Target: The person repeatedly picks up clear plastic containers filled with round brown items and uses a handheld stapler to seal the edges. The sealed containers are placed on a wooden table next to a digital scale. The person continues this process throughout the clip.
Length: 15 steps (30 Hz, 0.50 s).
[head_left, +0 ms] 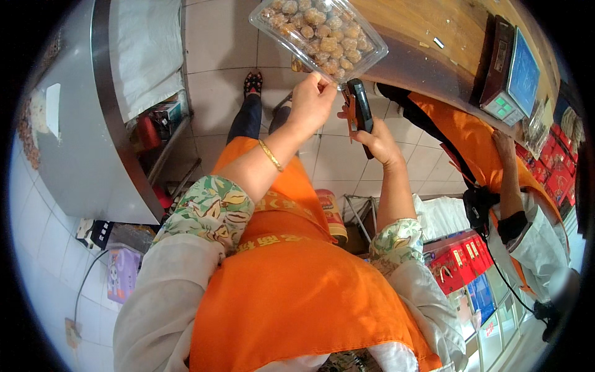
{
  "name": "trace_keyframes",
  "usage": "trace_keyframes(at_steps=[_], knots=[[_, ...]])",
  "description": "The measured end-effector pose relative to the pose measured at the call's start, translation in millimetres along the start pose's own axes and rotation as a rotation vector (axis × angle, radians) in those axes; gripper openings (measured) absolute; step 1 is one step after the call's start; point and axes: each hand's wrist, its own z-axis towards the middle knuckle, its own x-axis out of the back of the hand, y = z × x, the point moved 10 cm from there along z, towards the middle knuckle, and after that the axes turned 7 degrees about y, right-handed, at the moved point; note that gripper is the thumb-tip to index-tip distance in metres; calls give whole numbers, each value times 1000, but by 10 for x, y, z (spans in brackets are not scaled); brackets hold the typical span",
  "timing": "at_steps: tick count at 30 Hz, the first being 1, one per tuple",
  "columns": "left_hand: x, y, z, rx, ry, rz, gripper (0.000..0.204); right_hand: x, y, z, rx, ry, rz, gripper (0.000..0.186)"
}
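Note:
My left hand (308, 105) pinches the near corner of a clear plastic container (318, 37) filled with several lumpy amber, sugar-dusted pieces, held up at the top centre. My right hand (380, 139) grips a black hand tool (362, 102), apparently a stapler, upright just below the container's right corner, close to my left fingertips. A brown metal part shows along the tool's left side; whether it touches the container I cannot tell.
A wooden counter (421, 31) with a scale (517, 74) lies at top right. A co-worker in an orange apron (471, 136) stands beside it. A steel counter (87, 158) is at left. Red boxes (462, 263) and a stool frame (365, 211) sit lower right.

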Motion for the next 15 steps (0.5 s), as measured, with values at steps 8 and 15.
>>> trace_keyframes(at_steps=[8, 15], knots=[[11, -27, 1, -9, -1, 26, 17, -123, -34, -24, 49, 131, 55, 28], [30, 7, 5, -23, -4, 125, 15, -117, -62, -30, 126, 259, -135, 19]])
